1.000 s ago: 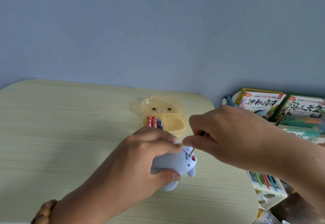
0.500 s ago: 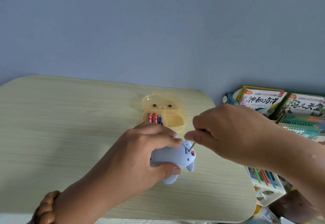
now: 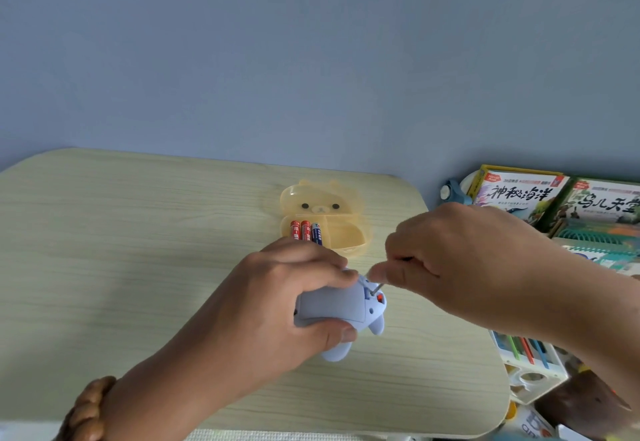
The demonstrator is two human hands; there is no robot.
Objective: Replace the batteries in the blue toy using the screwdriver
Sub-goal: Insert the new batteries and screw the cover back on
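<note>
- While the left hand wraps around it, the blue toy sits low over the near-right part of the table, flat underside turned up; whether it touches the table cannot be told.
- The toy looks like light, hard, smooth plastic, so it probably slips if pinched loosely; clamping the body across its sides, thumb below and fingers above as here, seems the safest hold, clear of the cover.
- Its long axis runs roughly left to right, with the stubby feet pointing right and toward the person.
- The right hand is closed around the screwdriver, whose thin shaft slants down-left into the toy's right end, beside a small red spot.
- Just behind the hands, a yellow bear-shaped box lies open with three batteries side by side in its left compartment.
- Books stand off the table's right edge.
</note>
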